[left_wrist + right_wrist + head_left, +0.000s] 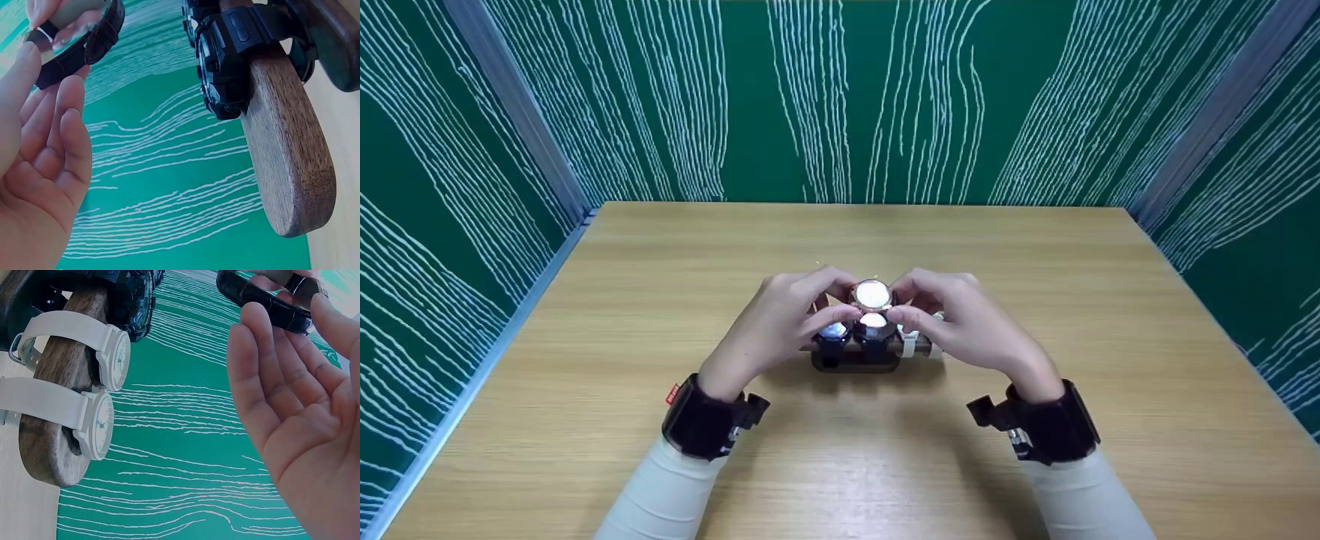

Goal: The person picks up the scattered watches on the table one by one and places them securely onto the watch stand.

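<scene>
A wristwatch (pixel 873 295) with a round, brightly glaring face is held up between both hands. My left hand (pixel 780 315) pinches its left side with thumb and fingers; my right hand (pixel 964 319) pinches the right side. In the left wrist view its dark strap (pixel 104 36) curves round in a loop. Just below and in front is a wooden watch stand (pixel 287 129). It carries black watches (pixel 228 56) and two white watches (pixel 115 360), partly hidden by my right hand in the head view.
The stand's dark base (pixel 855 364) rests on the wooden table (pixel 660 255). Green panels (pixel 877 97) with white wavy lines rise along the back and both sides. Black cameras (pixel 705 416) are strapped on both wrists.
</scene>
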Demonstrator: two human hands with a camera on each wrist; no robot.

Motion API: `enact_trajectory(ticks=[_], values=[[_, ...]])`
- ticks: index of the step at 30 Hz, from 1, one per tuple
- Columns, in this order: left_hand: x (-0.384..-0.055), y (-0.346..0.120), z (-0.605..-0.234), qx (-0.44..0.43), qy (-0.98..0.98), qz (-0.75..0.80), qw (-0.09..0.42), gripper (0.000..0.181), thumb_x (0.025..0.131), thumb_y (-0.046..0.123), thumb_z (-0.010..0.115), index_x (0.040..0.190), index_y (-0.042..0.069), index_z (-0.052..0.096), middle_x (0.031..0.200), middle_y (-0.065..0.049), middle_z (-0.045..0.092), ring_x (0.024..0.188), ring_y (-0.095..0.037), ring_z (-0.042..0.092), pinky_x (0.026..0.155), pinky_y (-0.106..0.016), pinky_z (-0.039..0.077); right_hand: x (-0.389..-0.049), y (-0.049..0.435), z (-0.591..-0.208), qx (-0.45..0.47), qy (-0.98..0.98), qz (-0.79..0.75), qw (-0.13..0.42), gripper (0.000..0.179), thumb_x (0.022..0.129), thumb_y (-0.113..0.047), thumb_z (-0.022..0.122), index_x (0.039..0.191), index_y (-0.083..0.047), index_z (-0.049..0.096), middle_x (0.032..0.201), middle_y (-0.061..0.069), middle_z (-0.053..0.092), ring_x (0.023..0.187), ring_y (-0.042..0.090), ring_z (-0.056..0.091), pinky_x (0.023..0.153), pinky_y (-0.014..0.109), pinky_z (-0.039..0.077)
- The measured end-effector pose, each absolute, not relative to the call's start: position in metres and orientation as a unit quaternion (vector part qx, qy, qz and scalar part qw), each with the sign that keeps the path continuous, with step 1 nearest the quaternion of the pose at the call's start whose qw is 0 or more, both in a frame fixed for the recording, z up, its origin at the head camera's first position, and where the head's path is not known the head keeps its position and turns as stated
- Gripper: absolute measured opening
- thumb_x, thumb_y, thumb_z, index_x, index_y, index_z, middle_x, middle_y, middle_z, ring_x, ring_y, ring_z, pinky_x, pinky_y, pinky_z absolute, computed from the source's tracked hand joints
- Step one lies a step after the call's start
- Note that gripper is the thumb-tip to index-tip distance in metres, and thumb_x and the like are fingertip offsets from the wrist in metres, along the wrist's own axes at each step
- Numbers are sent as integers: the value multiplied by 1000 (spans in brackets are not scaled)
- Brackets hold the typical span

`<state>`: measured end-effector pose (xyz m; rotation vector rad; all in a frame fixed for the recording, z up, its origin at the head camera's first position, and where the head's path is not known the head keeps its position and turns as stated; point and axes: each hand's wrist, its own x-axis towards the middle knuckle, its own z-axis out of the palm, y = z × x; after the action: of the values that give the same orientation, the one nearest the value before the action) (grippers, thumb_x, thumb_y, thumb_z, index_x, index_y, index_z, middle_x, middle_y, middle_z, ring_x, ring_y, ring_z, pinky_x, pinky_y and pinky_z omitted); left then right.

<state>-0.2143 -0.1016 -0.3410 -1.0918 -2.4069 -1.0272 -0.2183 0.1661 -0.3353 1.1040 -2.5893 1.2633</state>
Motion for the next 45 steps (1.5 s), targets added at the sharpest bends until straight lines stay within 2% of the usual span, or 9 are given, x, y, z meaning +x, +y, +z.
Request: enact_trajectory(ticks=[9,16,28,34,40,45], values=[[-214,-102,-342,-378,-841,-354,156,29,102,29,70,121,8,72,108,-1,78,84,-10,65,78,-28,57,-219,165,-335,354,-843,404,16,13,104,-21,70,112,-11,73,95,-3,74,83,17,69,80,28,59],[-214,-101,-342,-364,-845,-362,149,29,102,29,71,121,7,73,106,-2,78,82,-11,64,76,-31,58,-220,167,-335,350,-847,400,5,16,106,-22,68,113,-10,73,97,-1,75,84,15,69,82,28,59],[-215,-100,-339,-357,-849,-370,120,27,102,29,71,120,8,72,108,-1,79,88,-8,69,81,-24,58,-220,167,-337,342,-851,399,3,16,104,-23,71,114,-10,74,96,0,76,85,19,70,82,28,58],[-213,-102,-338,-362,-849,-370,105,21,102,25,73,115,8,73,101,0,78,86,-8,72,77,-24,59,-220,167,-337,345,-851,397,4,19,104,-24,71,116,-11,75,95,1,76,83,18,69,79,27,57],[-212,-104,-336,-364,-848,-375,90,20,101,23,75,114,7,74,99,-1,79,84,-11,72,76,-29,61,-220,168,-337,350,-848,399,6,19,104,-23,71,118,-11,75,95,-2,76,83,15,69,80,27,57],[-211,-106,-334,-364,-850,-367,102,21,101,24,75,114,7,74,99,-1,80,83,-11,71,77,-35,62,-220,167,-336,352,-849,395,1,24,104,-25,71,122,-11,75,97,-4,76,85,13,69,82,27,57]])
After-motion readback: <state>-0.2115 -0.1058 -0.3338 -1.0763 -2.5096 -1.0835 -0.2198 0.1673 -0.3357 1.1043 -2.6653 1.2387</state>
